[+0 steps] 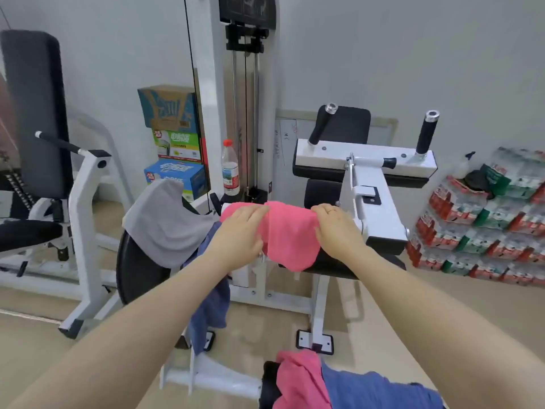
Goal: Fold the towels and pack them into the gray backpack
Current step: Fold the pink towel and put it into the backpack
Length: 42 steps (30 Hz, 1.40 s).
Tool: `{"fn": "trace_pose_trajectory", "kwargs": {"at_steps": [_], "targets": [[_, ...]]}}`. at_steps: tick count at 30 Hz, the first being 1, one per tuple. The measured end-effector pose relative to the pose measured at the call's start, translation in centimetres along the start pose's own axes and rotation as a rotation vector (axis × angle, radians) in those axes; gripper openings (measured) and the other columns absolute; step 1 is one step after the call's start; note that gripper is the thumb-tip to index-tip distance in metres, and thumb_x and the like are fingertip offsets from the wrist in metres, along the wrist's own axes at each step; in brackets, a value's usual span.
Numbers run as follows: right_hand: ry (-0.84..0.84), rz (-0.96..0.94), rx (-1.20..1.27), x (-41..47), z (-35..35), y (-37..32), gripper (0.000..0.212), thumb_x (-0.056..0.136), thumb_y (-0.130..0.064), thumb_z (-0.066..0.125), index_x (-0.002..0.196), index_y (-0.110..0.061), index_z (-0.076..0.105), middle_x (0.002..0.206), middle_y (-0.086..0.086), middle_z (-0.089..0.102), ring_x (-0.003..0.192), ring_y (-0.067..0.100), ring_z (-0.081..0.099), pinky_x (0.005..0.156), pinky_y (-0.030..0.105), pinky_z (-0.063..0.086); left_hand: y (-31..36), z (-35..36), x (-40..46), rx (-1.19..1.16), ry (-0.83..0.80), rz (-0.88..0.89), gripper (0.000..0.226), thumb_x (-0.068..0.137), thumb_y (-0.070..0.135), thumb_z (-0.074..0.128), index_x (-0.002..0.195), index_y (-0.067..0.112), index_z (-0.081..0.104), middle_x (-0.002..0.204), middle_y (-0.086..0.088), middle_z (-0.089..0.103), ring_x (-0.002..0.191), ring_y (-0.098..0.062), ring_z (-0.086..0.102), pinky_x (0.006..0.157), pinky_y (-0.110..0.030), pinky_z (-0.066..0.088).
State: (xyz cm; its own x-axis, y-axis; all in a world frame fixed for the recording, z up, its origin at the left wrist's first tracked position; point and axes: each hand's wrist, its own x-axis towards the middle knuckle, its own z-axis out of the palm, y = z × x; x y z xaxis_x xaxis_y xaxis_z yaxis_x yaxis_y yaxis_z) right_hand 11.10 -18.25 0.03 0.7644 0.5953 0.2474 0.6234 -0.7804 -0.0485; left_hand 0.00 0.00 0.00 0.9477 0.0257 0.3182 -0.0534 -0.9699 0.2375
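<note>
A pink towel (287, 234) lies bunched on the black seat pad (339, 265) of a white gym machine, one end hanging over the front. My left hand (240, 234) presses on its left part and my right hand (339, 228) grips its right edge. To the left, a gray towel (165, 222) drapes over a black round pad, and a blue towel (211, 305) hangs down under my left forearm. At the bottom, another pink towel (298, 379) and a blue cloth (374, 391) lie heaped together. No gray backpack is in sight.
The machine's white arm with two black handles (365, 160) stands just right of my hands. A water bottle (230, 169) and stacked boxes (174, 137) sit behind. Packs of bottles (483, 219) line the right wall. Another machine (47, 172) stands left.
</note>
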Motion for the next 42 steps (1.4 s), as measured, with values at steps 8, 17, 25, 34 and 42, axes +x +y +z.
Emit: {"fn": "trace_pose_trajectory", "kwargs": {"at_steps": [8, 17, 25, 34, 42], "targets": [[-0.030, 0.011, -0.090, 4.4, 2.3, 2.1, 0.026, 0.095, -0.024, 0.042, 0.117, -0.013, 0.050, 0.121, 0.005, 0.051, 0.110, 0.025, 0.045, 0.086, 0.033, 0.035, -1.4, 2.1, 3.3, -0.096, -0.002, -0.078, 0.055, 0.088, 0.024, 0.042, 0.141, 0.014, 0.033, 0.144, -0.003, 0.039, 0.133, -0.020, 0.032, 0.108, -0.028, 0.023], [0.032, 0.150, 0.705, 0.1, -2.1, -1.1, 0.008, 0.090, -0.020, 0.052, 0.083, -0.016, 0.054, 0.078, 0.000, 0.060, 0.075, 0.017, 0.054, 0.069, 0.031, 0.044, 1.8, 0.5, 0.5, -0.167, 0.039, 0.060, 0.065, 0.085, 0.047, 0.032, 0.144, 0.020, 0.026, 0.143, -0.003, 0.041, 0.129, -0.021, 0.037, 0.105, -0.034, 0.028], [0.232, 0.046, 1.216, -10.4, -10.4, -5.2, 0.018, 0.087, -0.006, 0.059, 0.075, -0.020, 0.062, 0.072, -0.005, 0.060, 0.064, -0.001, 0.053, 0.064, 0.012, 0.045, 7.4, -2.2, -6.0, -0.469, 0.151, 0.049, 0.066, 0.077, 0.029, 0.072, 0.133, 0.011, 0.040, 0.129, -0.002, 0.049, 0.118, -0.018, 0.045, 0.101, -0.034, 0.037], [0.253, 0.269, 1.377, -20.0, -11.8, -2.8, 0.018, 0.089, -0.003, 0.054, 0.076, -0.014, 0.057, 0.066, -0.004, 0.058, 0.058, 0.005, 0.052, 0.055, 0.018, 0.043, 13.7, -3.2, -13.4, -1.243, -0.048, -0.037, 0.016, 0.088, 0.006, 0.057, 0.080, 0.020, 0.059, 0.069, 0.013, 0.064, 0.064, 0.001, 0.057, 0.064, -0.013, 0.046], [0.115, 0.575, 0.618, -27.8, -6.6, 5.1, 0.028, 0.083, -0.007, 0.061, 0.063, -0.024, 0.052, 0.065, -0.008, 0.052, 0.069, 0.015, 0.048, 0.056, 0.020, 0.034, 20.4, 0.1, -13.9, -1.093, -0.398, -0.235, 0.013, 0.086, 0.017, 0.063, 0.073, 0.019, 0.062, 0.067, 0.005, 0.059, 0.059, -0.006, 0.051, 0.057, -0.019, 0.042]]}}
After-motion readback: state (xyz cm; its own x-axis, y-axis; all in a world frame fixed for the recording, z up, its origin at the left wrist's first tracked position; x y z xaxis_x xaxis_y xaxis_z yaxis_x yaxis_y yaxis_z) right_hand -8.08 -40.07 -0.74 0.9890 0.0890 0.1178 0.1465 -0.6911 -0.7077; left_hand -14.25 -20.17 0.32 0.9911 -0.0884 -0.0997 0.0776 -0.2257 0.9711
